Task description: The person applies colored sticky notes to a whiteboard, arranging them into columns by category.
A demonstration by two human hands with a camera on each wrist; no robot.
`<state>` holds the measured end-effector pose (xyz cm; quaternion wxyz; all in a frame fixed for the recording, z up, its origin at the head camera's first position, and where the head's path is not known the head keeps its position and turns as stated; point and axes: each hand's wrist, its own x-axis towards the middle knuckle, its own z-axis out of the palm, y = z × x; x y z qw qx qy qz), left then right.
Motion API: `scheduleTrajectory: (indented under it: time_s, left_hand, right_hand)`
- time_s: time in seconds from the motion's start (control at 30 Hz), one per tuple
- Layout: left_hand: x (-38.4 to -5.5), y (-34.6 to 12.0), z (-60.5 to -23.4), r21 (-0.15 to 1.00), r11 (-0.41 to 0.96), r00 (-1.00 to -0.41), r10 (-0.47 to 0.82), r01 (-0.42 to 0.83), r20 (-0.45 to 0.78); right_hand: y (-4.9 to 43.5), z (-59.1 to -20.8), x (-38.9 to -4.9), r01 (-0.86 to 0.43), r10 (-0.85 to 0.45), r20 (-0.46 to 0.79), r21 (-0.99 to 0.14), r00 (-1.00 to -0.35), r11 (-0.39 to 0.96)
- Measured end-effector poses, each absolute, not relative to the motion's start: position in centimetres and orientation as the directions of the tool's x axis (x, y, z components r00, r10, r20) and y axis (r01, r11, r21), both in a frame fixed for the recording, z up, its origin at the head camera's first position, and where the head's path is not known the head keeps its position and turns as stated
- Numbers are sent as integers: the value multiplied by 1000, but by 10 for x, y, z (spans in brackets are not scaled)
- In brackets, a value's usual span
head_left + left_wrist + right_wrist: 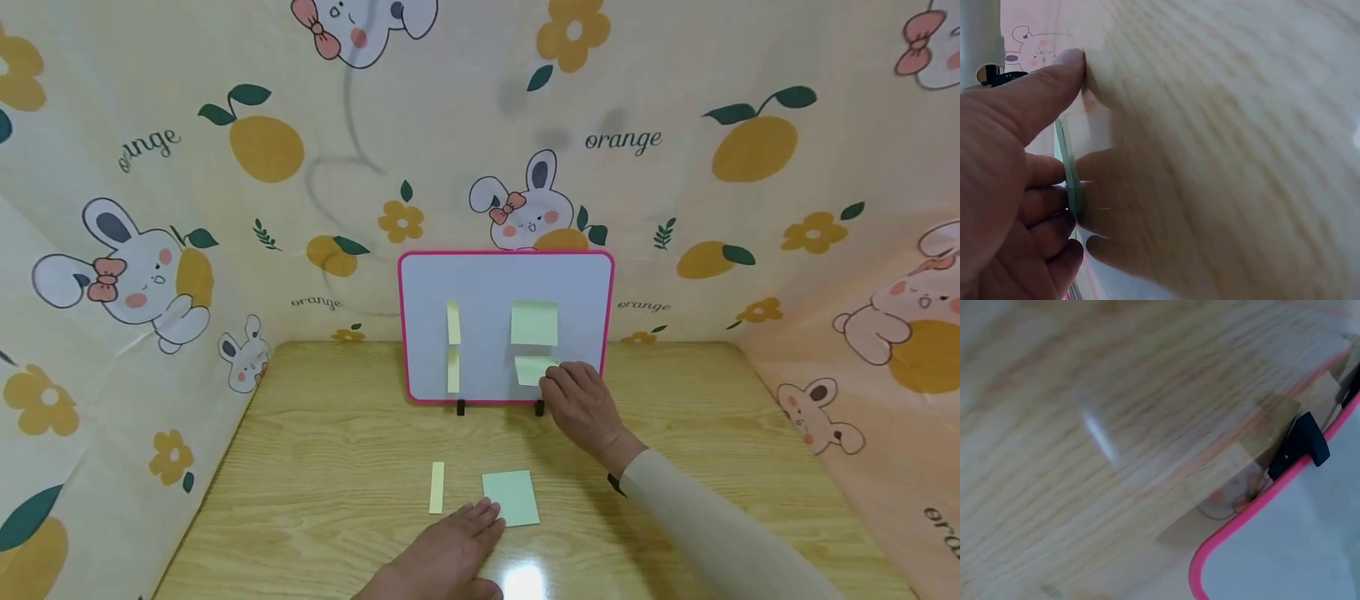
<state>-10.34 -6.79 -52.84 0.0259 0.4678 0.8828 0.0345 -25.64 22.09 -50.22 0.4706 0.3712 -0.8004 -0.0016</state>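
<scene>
A pink-framed whiteboard stands upright at the back of the wooden table. It carries two narrow yellow strips on its left and a square green note on its right. Under that square hangs a second green note, skewed, and my right hand pinches its right edge with curled fingers. On the table lie a yellow strip and a green note pad. My left hand rests flat at the pad's near left corner. In the left wrist view the fingers touch the pad's edge.
The board stands on two black feet; one foot and the pink frame corner show in the right wrist view. Printed cloth walls close in the table on the left, back and right.
</scene>
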Motion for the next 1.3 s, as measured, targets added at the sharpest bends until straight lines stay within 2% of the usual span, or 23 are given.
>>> scheduleTrajectory:
  time_s: [0.23,0.83,1.03,1.3]
  left_hand:
    - [-105,-69,-529,84,548,-551,835,832,9]
    - [-107,-71,-528,163,561,-562,826,811,-49]
    - [-107,-71,-531,107,554,-557,831,826,-2]
    - [-108,-73,-532,125,554,-557,830,823,-14]
  right_hand:
    - [217,-505,-270,-587,-578,784,364,-226,724]
    - [213,-503,-277,-594,-597,763,367,-247,715]
    - [214,-504,-278,-582,-611,742,377,-275,720]
    - [216,-509,-282,-570,-616,709,364,-343,737]
